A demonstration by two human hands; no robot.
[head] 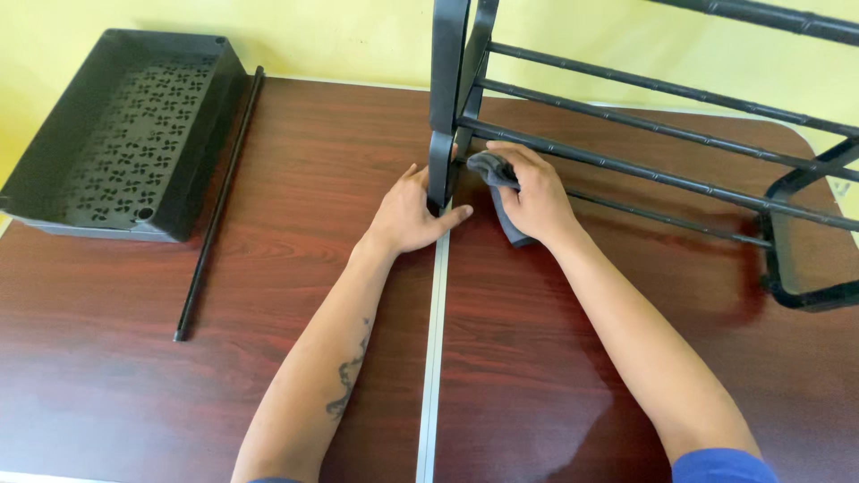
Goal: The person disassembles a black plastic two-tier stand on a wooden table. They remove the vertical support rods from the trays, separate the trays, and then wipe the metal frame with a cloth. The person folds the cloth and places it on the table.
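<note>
The rack (626, 134) stands on the table (268, 268), its near leg (439, 170) at the centre seam. The left hand (407, 215) grips the leg base, fingers closed around it. The right hand (537, 192) presses a grey cloth (490, 170) against the lowest rail (626, 165), fingers curled over it. Judgement: hold the leg firmly and wipe along the rail with steady pressure. The rack top and right end are cut off; the leg-rail joint is hidden by the cloth

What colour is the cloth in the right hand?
The cloth in the right hand is dark grey, seen in the head view.
</note>
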